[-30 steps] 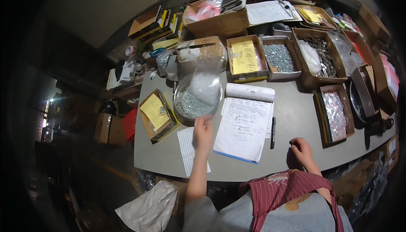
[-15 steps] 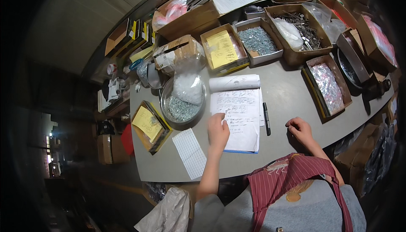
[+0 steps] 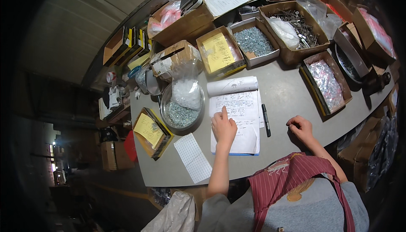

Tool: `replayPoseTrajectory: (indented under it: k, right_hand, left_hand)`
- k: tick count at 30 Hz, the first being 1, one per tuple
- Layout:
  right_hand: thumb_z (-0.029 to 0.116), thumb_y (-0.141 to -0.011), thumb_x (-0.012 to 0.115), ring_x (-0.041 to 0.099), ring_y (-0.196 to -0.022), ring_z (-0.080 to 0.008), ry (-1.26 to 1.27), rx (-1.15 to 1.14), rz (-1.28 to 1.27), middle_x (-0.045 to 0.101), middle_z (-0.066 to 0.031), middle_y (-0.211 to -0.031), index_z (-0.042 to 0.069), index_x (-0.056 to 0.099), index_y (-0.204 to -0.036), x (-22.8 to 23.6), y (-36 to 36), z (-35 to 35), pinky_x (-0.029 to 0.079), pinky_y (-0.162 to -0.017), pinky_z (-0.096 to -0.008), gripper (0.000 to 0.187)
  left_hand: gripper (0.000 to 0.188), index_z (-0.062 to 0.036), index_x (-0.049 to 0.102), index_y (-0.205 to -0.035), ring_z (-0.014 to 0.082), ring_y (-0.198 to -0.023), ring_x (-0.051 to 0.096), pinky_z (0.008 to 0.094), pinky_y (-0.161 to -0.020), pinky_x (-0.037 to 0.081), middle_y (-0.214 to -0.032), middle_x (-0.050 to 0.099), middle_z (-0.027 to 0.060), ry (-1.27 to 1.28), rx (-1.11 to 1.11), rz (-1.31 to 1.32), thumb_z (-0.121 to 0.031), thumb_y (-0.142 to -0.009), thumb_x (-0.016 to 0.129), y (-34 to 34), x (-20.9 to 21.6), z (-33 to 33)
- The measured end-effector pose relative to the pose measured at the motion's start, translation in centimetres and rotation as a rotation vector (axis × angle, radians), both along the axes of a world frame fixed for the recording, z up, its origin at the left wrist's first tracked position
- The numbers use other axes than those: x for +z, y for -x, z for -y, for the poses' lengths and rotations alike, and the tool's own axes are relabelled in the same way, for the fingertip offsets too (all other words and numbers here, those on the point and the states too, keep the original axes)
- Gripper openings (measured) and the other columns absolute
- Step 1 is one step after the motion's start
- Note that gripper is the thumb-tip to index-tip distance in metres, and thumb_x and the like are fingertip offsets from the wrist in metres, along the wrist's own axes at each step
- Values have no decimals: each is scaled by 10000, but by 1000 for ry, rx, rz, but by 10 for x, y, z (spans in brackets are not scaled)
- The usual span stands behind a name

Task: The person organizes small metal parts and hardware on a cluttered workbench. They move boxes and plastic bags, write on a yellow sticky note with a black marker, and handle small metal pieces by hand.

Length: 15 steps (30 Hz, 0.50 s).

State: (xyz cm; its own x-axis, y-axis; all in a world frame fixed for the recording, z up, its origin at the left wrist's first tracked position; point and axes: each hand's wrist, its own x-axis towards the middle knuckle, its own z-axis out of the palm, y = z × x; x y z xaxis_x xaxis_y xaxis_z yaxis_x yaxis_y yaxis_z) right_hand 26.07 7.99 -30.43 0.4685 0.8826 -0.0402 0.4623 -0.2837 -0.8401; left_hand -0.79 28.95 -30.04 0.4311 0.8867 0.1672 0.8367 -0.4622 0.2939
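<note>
My left hand lies over a clipboard of handwritten sheets. Its index finger is stretched out, touching or just over the writing, and nothing is held. The top sheets are rolled back at the far end of the clipboard. A black marker pen lies along the papers' right side. Right of the pen, my right hand rests on the table, empty, with fingers loosely bent and a gap between them. Beside my left forearm is a loose printed sheet.
A metal bowl of small screws with a clear plastic bag stands left of the clipboard. Near it is a small box with a yellow note. Boxes of screws and mixed hardware line the back; a box of plastic packets stands right.
My left hand has shifted right and a little farther up the page, and its index finger is now stretched out. My right hand stays in place. The view has tilted slightly.
</note>
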Motion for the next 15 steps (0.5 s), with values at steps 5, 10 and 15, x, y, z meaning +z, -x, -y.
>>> replayPoseTrajectory:
  k: [5,10,15]
  right_hand:
    - [170,-777,642,638,-705,-209,-25,-3,40,646,-65,-779,89,734,-855,-3,-2,-1,502,-651,-324,145]
    - [174,-766,640,641,-675,-219,-59,-14,56,646,-58,-768,113,734,-834,-11,-4,-2,502,-624,-332,131]
    - [160,-756,637,634,-653,-214,-94,-9,94,640,-62,-753,105,729,-823,-14,-6,-2,499,-607,-328,127]
  left_hand:
    - [569,-188,560,-1414,323,-1091,493,472,-948,410,-1166,503,113,-39,-1,-32,-71,-858,597,-2,-1,10]
    - [625,-216,556,-1420,340,-1179,450,496,-1004,370,-1260,466,133,-104,31,-35,-11,-830,577,-6,-12,25]
    - [634,-189,552,-1413,364,-1233,415,515,-1048,334,-1309,438,171,-130,56,-33,7,-811,567,-13,-17,33]
